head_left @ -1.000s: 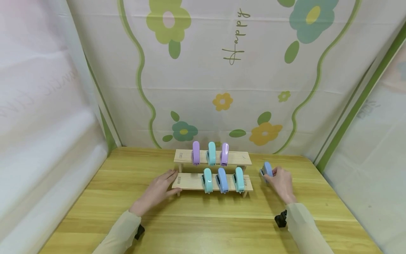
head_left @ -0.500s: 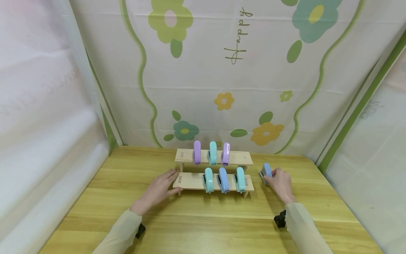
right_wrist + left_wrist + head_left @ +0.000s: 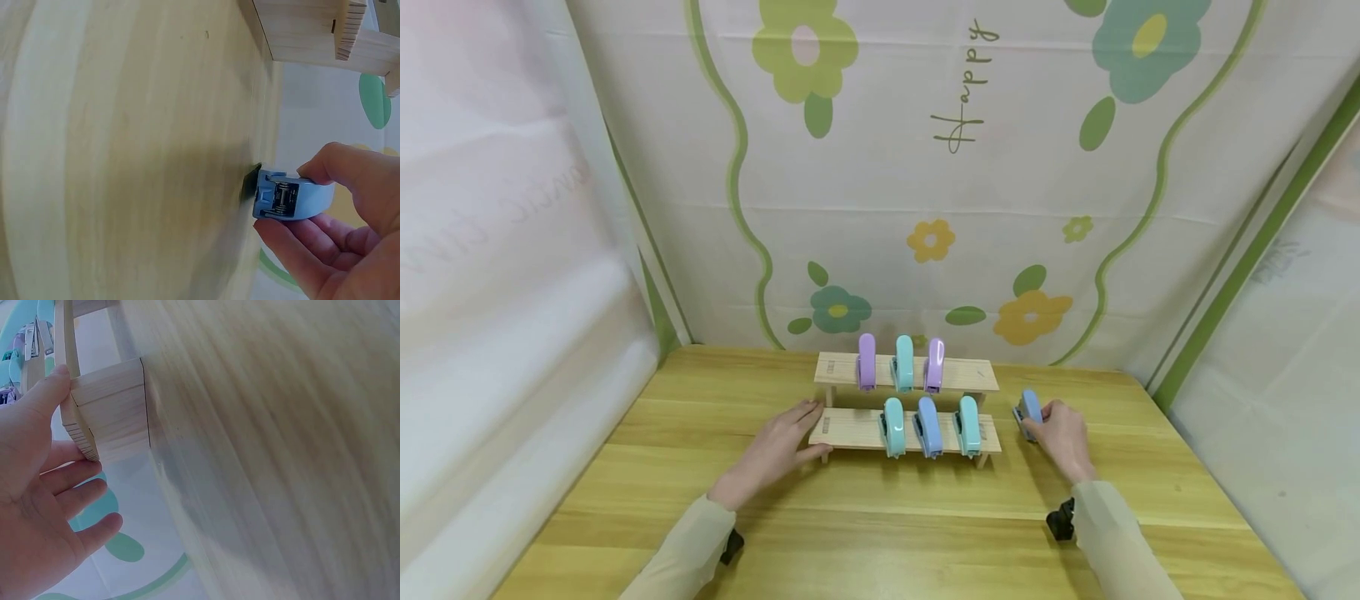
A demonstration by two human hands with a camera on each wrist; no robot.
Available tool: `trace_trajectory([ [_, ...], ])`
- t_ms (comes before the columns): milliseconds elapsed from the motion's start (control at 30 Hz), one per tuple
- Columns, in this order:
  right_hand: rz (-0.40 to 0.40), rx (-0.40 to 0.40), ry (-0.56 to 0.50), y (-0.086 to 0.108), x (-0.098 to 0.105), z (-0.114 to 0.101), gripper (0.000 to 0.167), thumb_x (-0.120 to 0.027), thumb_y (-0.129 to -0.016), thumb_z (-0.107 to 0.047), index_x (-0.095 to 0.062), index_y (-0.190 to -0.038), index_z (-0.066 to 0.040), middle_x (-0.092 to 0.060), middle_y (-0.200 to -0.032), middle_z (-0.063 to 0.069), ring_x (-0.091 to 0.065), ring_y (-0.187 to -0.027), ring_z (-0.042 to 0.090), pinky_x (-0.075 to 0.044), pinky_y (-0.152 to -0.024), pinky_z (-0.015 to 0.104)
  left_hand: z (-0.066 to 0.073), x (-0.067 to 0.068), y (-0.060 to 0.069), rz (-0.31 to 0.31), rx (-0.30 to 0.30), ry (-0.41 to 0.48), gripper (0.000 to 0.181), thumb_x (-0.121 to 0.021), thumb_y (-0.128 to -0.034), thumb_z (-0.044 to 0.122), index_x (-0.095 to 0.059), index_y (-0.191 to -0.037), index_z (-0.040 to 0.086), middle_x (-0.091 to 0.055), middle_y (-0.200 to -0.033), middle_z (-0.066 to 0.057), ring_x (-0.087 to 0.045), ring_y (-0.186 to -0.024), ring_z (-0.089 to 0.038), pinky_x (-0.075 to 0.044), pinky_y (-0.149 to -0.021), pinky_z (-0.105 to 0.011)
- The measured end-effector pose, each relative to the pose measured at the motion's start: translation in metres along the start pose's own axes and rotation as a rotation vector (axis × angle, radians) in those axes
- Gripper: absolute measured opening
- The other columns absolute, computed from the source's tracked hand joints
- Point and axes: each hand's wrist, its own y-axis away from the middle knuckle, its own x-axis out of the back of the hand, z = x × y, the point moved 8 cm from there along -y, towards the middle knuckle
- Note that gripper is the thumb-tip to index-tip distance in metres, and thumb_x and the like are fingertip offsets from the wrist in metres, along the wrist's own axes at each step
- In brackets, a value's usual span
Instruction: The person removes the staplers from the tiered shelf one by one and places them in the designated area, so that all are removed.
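Note:
In the head view my right hand (image 3: 1063, 437) pinches a small blue stapler (image 3: 1028, 414) to the right of a two-tier wooden rack (image 3: 850, 427). The right wrist view shows thumb and fingers on either side of this stapler (image 3: 306, 199), its end at or just over the table; contact is unclear. My left hand (image 3: 775, 450) holds the left end of the lower shelf, thumb at its front edge (image 3: 65, 403) and fingers behind. On the lower shelf stand a teal stapler (image 3: 892, 427), a blue stapler (image 3: 928, 427) and another teal stapler (image 3: 967, 425).
The upper shelf (image 3: 966, 372) carries a purple stapler (image 3: 867, 361), a teal stapler (image 3: 903, 362) and a second purple stapler (image 3: 934, 364). Bare board shows at the left of both shelves. A flowered cloth (image 3: 850, 183) hangs behind the wooden table (image 3: 880, 533).
My right hand and the blue stapler have shifted slightly toward me. My left hand stays on the rack, and the staplers on the shelves keep their places.

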Motion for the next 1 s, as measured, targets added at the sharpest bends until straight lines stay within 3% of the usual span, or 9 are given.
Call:
trace_trajectory([
  [533,-0.001,-0.02,-0.007,0.0018,-0.004,0.0017,0.029,-0.073,-0.086,-0.019,-0.062,-0.091,0.008,-0.069,-0.085,0.025,-0.061,-0.062,0.02,-0.049,-0.048,0.025,0.0005,0.0008,-0.0005,0.001,-0.004,0.01,0.07,-0.078,-0.0838,0.035,-0.056,-0.135,-0.007,-0.057,-0.138,-0.026,-0.057,-0.127,-0.043,-0.052,-0.104,-0.053],
  [1000,-0.05,-0.016,0.027,0.005,-0.0018,-0.0026,0.035,-0.071,-0.089,-0.022,-0.062,-0.097,0.01,-0.069,-0.09,0.028,-0.063,-0.067,0.022,-0.051,-0.05,0.027,-0.0003,0.0005,0.0003,-0.003,-0.002,0.018,0.07,-0.078,-0.084,0.036,-0.056,-0.135,-0.007,-0.057,-0.138,-0.026,-0.057,-0.127,-0.043,-0.052,-0.104,-0.054],
])
